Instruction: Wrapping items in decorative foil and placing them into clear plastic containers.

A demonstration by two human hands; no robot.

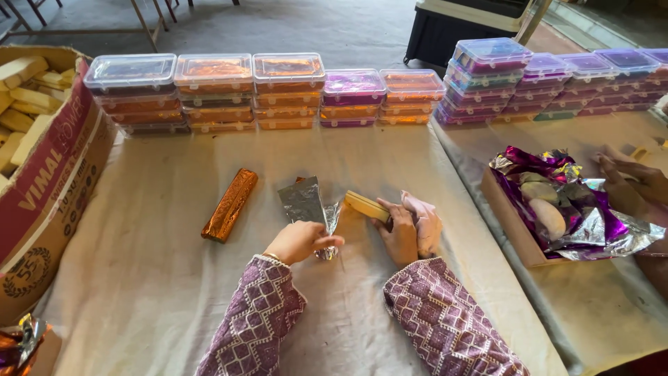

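The fingers [327, 241] of the left hand [300, 240] are closed on a sheet of silver foil [306, 202], which stands up a little from the worktop [160, 278]. The right hand [410, 233] grips one end of a pale yellow bar [366, 205]; the bar lies just beside the foil, and its free end points toward it. Both sleeves are purple with a white pattern.

To the left of the foil, apart from it, lies a long bar wrapped in copper-coloured foil [230, 205]. Along the far edge of the cloth-covered worktop stands a row of stacked clear plastic boxes [216, 90], with orange and purple contents. More stacks of such boxes [550, 80] stand at the right, on another surface. At the left edge is an open cardboard carton [49, 181] with a red band of print on its side, full of unwrapped pale bars. At the right, another person's hand [630, 184] rests on a tray of purple and silver foil sheets [577, 209].
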